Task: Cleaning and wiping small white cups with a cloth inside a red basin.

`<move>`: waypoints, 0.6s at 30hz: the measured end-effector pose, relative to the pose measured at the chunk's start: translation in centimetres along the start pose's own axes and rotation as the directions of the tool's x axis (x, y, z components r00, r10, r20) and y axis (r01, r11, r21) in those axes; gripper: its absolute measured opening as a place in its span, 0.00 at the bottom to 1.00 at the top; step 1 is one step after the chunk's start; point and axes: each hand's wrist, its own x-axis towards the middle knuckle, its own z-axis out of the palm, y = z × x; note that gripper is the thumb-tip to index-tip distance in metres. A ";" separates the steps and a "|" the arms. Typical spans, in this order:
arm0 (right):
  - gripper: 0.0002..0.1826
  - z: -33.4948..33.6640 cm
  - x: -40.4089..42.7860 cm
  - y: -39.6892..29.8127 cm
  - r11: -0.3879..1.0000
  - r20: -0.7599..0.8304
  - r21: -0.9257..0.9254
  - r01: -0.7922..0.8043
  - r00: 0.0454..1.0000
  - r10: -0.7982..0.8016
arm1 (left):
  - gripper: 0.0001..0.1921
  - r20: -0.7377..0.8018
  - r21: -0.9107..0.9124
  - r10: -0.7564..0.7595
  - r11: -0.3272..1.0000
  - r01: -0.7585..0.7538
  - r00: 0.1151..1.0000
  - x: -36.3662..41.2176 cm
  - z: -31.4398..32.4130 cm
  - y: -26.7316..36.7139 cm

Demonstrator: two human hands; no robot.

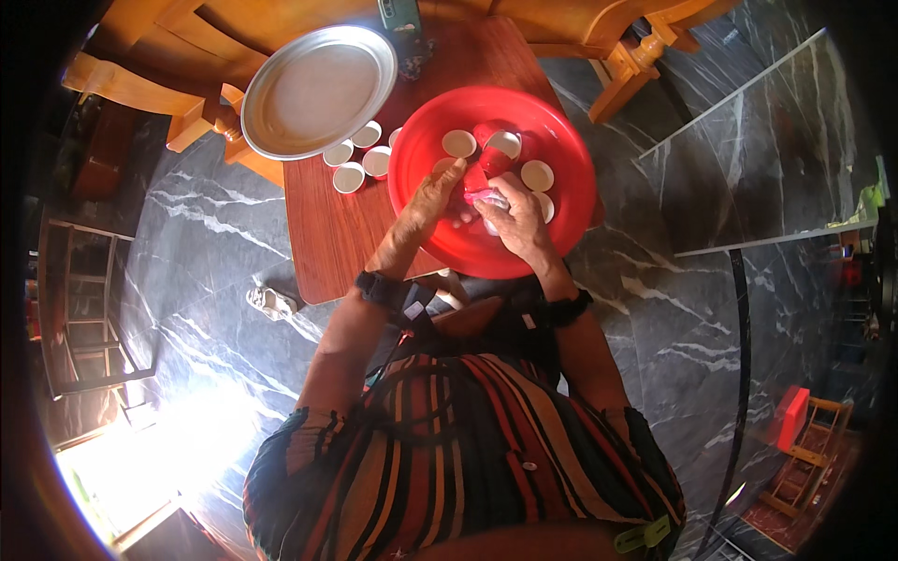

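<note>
A large red plastic basin (414, 140) stands in front of me. Inside it are several small red cups with white insides, among them an upright cup (459, 143) and another cup (537, 175) at the right. My left hand (433, 195) grips a red cup (476, 180) above the basin's middle. Pinched in my right hand (520, 219) is a pink and white cloth (494, 200), pressed against that cup's near end. My fingers and the cloth hide part of the held cup.
The basin rests on a reddish wooden table (330, 245). Left of it stand several more cups (349, 178), beside a round metal tray (319, 91) that overhangs the table's edge. A phone (398, 15) is at the far side, near a wooden bench (624, 63). A shoe (270, 303) lies on the floor.
</note>
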 end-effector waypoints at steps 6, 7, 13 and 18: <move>0.12 -0.3 0.5 -0.1 0.997 -0.027 -0.068 0.027 0.999 -0.029 | 0.25 -0.145 -0.036 0.347 0.934 -0.355 0.927 -0.2 1.5 -0.7; 0.12 -0.4 0.4 -0.2 0.991 -0.027 -0.116 0.066 0.997 -0.070 | 0.25 -0.102 -0.047 0.356 0.931 -0.362 0.929 0.0 1.1 -0.8; 0.13 -0.2 0.2 -1.2 0.999 0.048 0.048 0.015 0.999 -0.018 | 0.24 -0.007 -0.108 0.326 0.940 -0.325 0.945 0.5 0.0 -1.6; 0.13 -0.2 0.3 -1.0 0.959 0.055 -0.179 0.221 0.975 -0.215 | 0.26 0.062 -0.328 0.317 0.902 -0.281 0.946 0.9 -0.6 -1.9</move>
